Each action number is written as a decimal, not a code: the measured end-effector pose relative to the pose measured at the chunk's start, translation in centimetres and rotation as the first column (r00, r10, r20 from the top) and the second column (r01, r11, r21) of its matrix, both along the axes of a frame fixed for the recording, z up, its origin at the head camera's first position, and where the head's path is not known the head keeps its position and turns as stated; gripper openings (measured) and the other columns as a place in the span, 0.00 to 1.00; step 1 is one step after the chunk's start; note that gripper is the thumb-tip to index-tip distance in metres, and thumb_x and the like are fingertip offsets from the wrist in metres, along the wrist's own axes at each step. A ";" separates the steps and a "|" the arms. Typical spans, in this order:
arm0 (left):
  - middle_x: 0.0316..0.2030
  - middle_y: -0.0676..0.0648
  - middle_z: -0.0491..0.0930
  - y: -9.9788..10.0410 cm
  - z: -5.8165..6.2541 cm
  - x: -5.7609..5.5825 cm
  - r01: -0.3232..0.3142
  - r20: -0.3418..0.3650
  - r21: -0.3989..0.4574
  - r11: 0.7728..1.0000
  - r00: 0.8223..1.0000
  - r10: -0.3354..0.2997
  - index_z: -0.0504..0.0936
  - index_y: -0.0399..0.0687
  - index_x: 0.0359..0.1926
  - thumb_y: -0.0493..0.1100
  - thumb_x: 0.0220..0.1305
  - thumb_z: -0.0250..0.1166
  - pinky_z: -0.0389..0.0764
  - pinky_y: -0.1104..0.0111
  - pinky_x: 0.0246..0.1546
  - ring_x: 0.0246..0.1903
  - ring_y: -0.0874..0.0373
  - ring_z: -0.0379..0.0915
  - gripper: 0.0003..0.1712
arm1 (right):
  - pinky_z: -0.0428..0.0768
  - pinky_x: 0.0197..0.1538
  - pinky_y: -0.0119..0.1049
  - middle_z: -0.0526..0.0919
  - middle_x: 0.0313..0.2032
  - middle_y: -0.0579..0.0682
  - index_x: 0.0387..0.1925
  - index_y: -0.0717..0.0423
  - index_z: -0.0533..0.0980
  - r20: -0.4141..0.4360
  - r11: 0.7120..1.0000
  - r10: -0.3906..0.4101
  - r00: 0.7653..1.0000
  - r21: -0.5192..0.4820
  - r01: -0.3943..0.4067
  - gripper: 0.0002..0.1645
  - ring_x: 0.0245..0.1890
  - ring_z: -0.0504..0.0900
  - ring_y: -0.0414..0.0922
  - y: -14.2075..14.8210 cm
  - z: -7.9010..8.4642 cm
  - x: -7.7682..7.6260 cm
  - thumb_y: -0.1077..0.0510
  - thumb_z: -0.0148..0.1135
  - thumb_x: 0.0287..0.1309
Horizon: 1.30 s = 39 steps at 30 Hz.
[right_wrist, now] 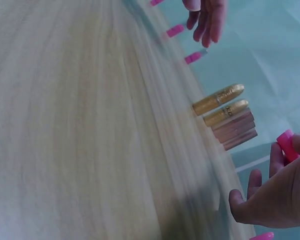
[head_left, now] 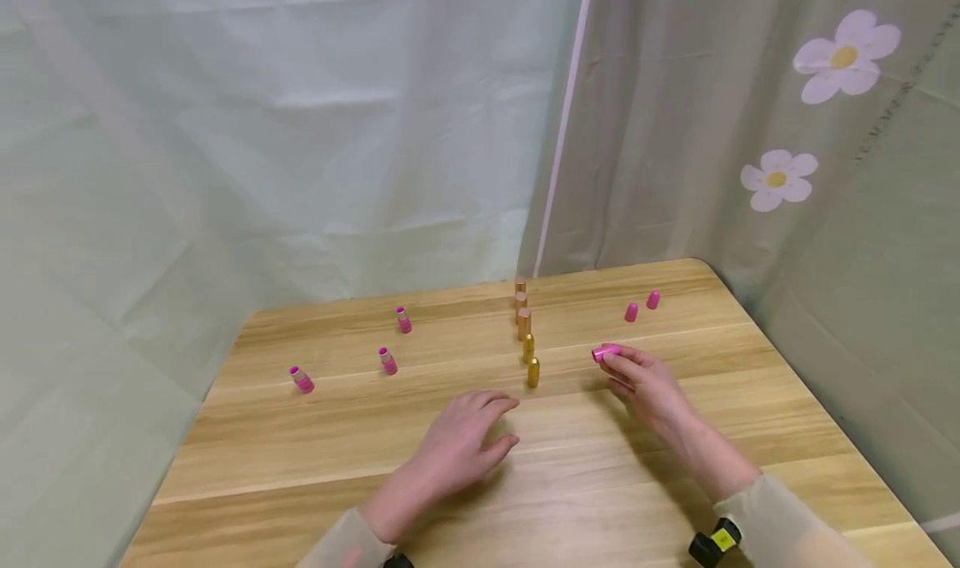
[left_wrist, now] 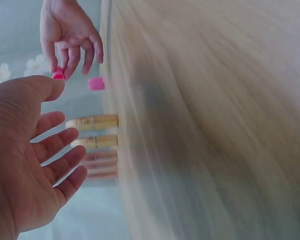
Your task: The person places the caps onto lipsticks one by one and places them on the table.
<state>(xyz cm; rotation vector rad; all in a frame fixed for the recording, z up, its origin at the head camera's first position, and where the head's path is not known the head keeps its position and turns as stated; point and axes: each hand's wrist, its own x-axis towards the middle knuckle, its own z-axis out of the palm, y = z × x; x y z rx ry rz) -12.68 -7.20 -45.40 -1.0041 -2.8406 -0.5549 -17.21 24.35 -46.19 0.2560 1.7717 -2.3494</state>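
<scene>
My right hand (head_left: 651, 389) pinches a pink lipstick cap (head_left: 602, 354) between thumb and fingers, above the right half of the table. In the right wrist view the cap (right_wrist: 287, 144) shows at the fingertips, the other fingers loosely bent. Two more pink caps (head_left: 632, 312) (head_left: 654, 300) stand beyond that hand. My left hand (head_left: 461, 439) hovers over the middle front with relaxed, spread fingers and holds nothing; its palm (left_wrist: 25, 160) looks bare in the left wrist view. Nearest to it are two gold bullet-shaped lipsticks (head_left: 533, 373) (head_left: 528, 348), upright one behind the other.
Behind the gold lipsticks, three copper-coloured tubes (head_left: 524, 325) continue the row toward the back edge. Three uncapped pink lipstick bases (head_left: 303, 381) (head_left: 388, 361) (head_left: 403, 321) with silver collars stand apart on the left. A pale curtain (head_left: 337, 135) encloses the wooden table (head_left: 570, 485).
</scene>
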 end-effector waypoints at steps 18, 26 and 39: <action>0.51 0.46 0.81 -8.1 0.9 -1.8 -0.347 0.066 0.314 0.884 0.937 0.344 0.80 0.43 0.60 0.42 0.66 0.71 0.78 0.52 0.54 0.52 0.48 0.76 0.23 | 0.63 0.72 0.51 0.87 0.43 0.39 0.48 0.50 0.80 -0.002 1.000 -0.017 1.000 0.004 0.017 0.07 0.55 0.80 0.40 -0.3 -0.3 0.1 0.59 0.63 0.71; 0.51 0.36 0.76 -12.6 0.7 -4.7 -0.573 0.247 0.484 0.661 0.814 0.525 0.73 0.34 0.60 0.39 0.65 0.70 0.71 0.54 0.51 0.49 0.40 0.71 0.27 | 0.64 0.72 0.51 0.86 0.42 0.39 0.46 0.49 0.80 -0.007 1.000 -0.018 1.000 0.001 0.018 0.05 0.55 0.80 0.42 -0.2 -0.2 0.0 0.59 0.62 0.72; 0.55 0.33 0.78 -14.5 -2.0 -8.3 -0.677 0.370 0.257 0.690 0.728 0.576 0.73 0.33 0.61 0.46 0.64 0.71 0.73 0.45 0.59 0.56 0.37 0.73 0.31 | 0.71 0.68 0.45 0.88 0.40 0.40 0.40 0.46 0.82 0.020 0.995 -0.023 1.000 -0.093 0.024 0.06 0.50 0.83 0.40 -0.2 0.1 0.0 0.61 0.61 0.72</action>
